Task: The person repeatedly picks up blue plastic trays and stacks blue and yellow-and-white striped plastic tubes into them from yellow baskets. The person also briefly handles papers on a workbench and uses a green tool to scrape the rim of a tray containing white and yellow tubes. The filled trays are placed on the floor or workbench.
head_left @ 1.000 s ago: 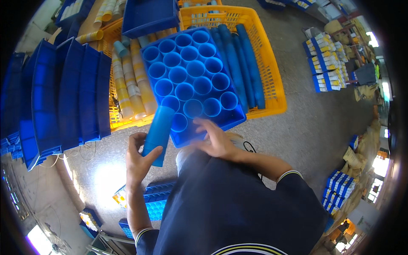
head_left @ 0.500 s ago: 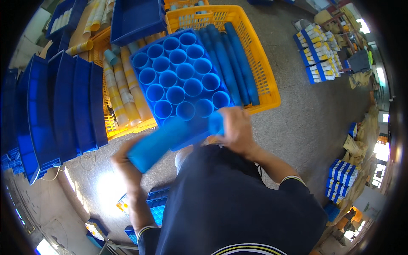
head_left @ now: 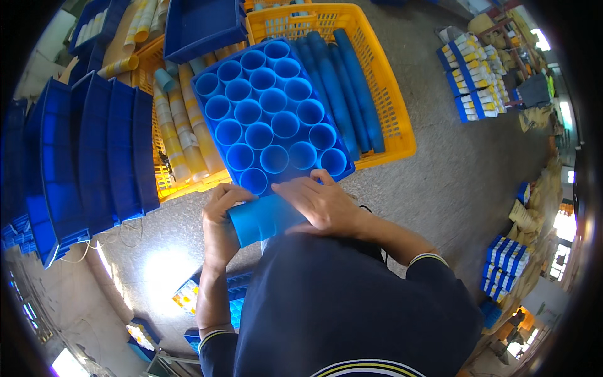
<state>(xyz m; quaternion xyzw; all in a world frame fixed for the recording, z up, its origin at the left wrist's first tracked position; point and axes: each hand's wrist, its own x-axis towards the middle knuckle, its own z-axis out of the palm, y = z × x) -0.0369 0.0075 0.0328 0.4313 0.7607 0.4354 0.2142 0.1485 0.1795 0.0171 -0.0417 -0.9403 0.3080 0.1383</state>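
Observation:
My left hand (head_left: 221, 220) is closed round the left end of a light-blue tube (head_left: 260, 218), its thumb on top. The tube lies sideways in front of my body, just below the near edge of a dark-blue bin (head_left: 300, 178). My right hand (head_left: 323, 204) grips the tube's other end, its fingers over the top; that end is hidden under the hand. Inside the bin, blue tubes (head_left: 273, 100) stand upright in close rows, open ends up. One of these tubes (head_left: 331, 162) stands in the near right corner beside my right hand.
Beneath the bin are yellow plastic baskets (head_left: 397, 119) holding long blue tubes (head_left: 358, 88) and long yellow-and-white tubes (head_left: 182, 125). Stacked blue bins (head_left: 78, 163) stand at the left; another blue bin (head_left: 204, 28) is at the back. Filled bins (head_left: 468, 78) are piled on the floor to the right.
My right hand has let go of a tube, now upright in the bin's near right corner, and moved left onto the tube in my left hand. That tube has shifted right and turned more level.

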